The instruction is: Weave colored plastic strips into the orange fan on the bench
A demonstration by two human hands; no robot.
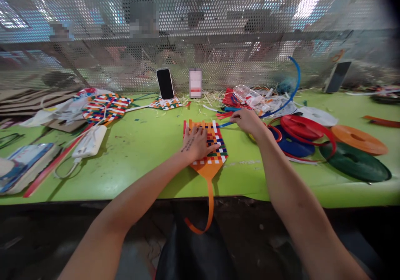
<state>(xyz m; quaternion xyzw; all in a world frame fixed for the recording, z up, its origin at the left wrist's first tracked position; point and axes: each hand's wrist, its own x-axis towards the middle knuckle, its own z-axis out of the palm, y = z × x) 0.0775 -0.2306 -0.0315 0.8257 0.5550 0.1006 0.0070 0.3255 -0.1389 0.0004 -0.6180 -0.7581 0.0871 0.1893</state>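
A woven fan of coloured plastic strips (215, 140), with an orange pointed base and a long orange tail (210, 205), lies on the green table in front of me. My left hand (197, 143) rests flat across its left and middle part, fingers spread. To the right of the fan's upper edge, my right hand (247, 121) pinches a blue strip (226, 124). One end of this strip reaches the fan's upper right side; the other arcs up beyond the hand. Whether that end is threaded through the weave I cannot make out.
Red (303, 126), orange (359, 139) and green (356, 161) strip coils lie at the right. Scraps (250, 96) heap behind my right hand. Phones (165, 84) lean at the back mesh. A white power strip (90, 141) and another woven piece (108, 107) lie left.
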